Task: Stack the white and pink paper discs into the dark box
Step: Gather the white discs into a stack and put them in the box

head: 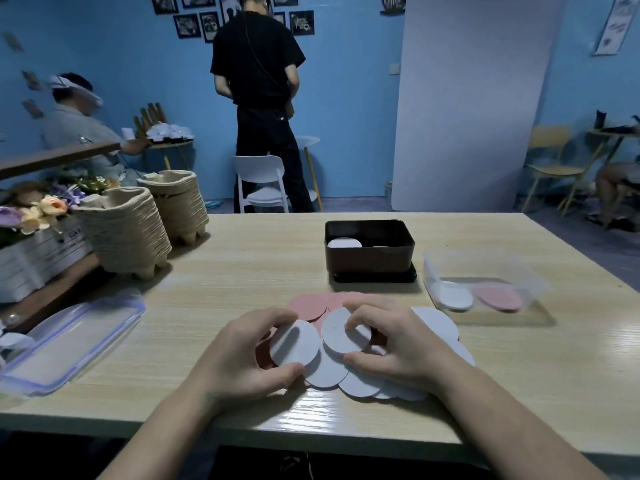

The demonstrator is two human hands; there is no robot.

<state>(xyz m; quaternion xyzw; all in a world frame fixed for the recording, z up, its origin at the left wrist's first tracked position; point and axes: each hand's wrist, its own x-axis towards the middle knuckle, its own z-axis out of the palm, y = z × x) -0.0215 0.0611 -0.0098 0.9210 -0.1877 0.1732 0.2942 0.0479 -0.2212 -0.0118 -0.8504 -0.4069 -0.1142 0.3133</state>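
Observation:
A loose pile of white paper discs [325,374] and pink paper discs [310,304] lies spread near the table's front edge. My left hand [242,355] pinches one white disc [294,344] between thumb and fingers, tilted up off the pile. My right hand [398,344] grips another white disc [341,336] at its right edge, thumb below and fingers on top. The dark box [369,259] stands open farther back, centre-right, on its black lid. A white disc [344,243] lies inside at its left.
A clear plastic tub [485,285] holding a white and a pink disc sits right of the box. A clear lid [69,344] lies at the left. Stacks of pulp trays [128,230] and flowers stand at the back left. People are beyond the table.

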